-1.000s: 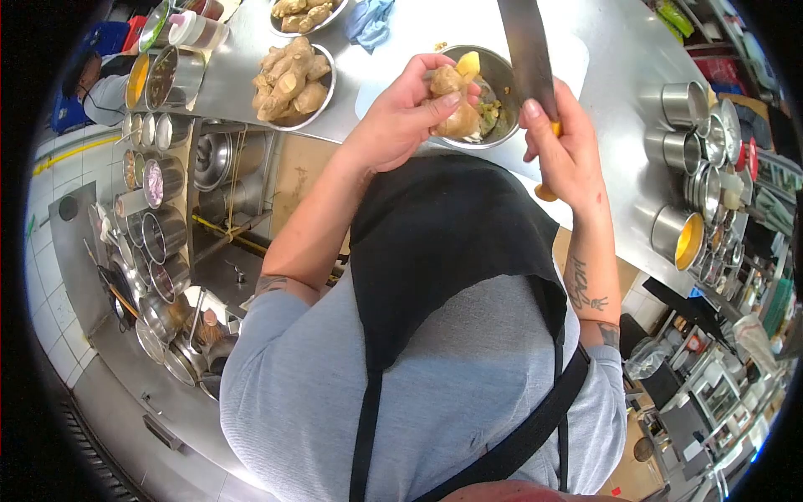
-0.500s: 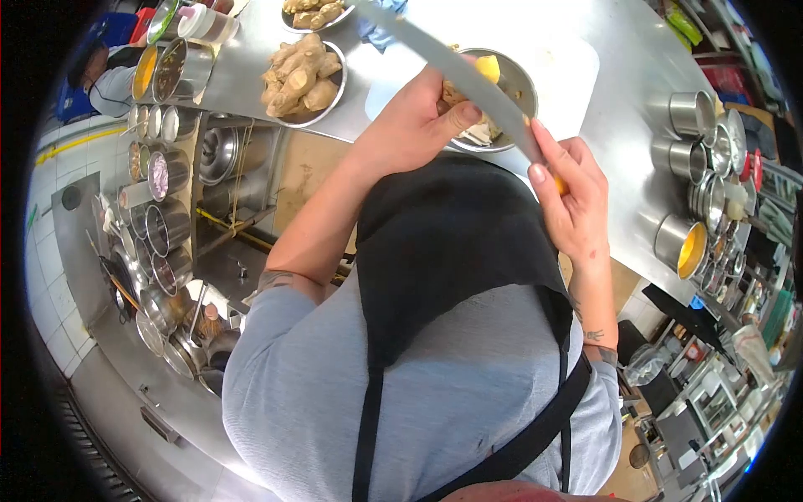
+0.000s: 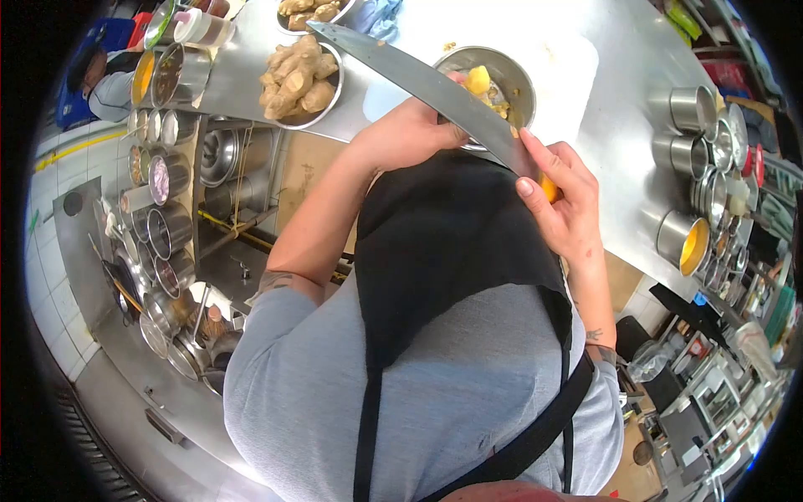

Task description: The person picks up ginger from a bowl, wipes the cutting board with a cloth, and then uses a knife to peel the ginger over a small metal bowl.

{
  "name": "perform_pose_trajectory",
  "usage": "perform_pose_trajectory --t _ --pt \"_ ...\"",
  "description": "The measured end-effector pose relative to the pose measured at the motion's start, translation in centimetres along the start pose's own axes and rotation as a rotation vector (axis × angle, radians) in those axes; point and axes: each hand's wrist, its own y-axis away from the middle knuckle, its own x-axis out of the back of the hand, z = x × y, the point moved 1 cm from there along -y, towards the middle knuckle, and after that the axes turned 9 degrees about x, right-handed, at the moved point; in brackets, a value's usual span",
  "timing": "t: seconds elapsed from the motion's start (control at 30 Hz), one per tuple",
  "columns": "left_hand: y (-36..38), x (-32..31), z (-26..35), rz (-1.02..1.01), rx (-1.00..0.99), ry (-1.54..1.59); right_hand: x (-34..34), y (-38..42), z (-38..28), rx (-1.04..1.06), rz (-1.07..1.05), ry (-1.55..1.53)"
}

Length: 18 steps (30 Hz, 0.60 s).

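My right hand (image 3: 569, 192) is closed round the orange handle (image 3: 549, 187) of a large knife (image 3: 418, 85), thumb and forefinger pressed at the base of the blade. The broad blade slants up to the left, across my left hand (image 3: 410, 134). That hand is closed on a piece of ginger (image 3: 478, 79), whose peeled yellow end sticks out past the blade. Most of the left fingers are hidden behind the steel. Beneath them a metal bowl (image 3: 529, 75) contains peelings and scraps.
Unpeeled ginger (image 3: 297, 79) fills a bowl at the left, with a second bowl of ginger (image 3: 309, 12) behind it. A blue cloth (image 3: 378, 18) lies near a white board (image 3: 573, 75). Metal pots (image 3: 691, 109) stand right; another person (image 3: 113, 92) is at far left.
The knife blade has swung lower and flatter, now covering more of my left fingers. My right hand has shifted slightly left and down with it. The ginger's yellow end sits a little lower.
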Motion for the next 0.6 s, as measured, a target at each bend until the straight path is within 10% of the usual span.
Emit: perform_pose_trajectory --t 0.3,0.57,0.6 --pt "-1.5 0.7 0.0 -0.522 -0.098 1.049 0.1 0.1 1.0 0.091 0.138 -0.125" --pt "-2.5 -1.8 -0.9 -0.144 0.072 1.214 -0.3 -0.3 -0.1 0.087 0.114 0.049" --pt "-2.9 -2.0 -0.8 -0.429 -0.043 1.395 -0.5 -0.5 -0.4 0.087 0.107 0.085"
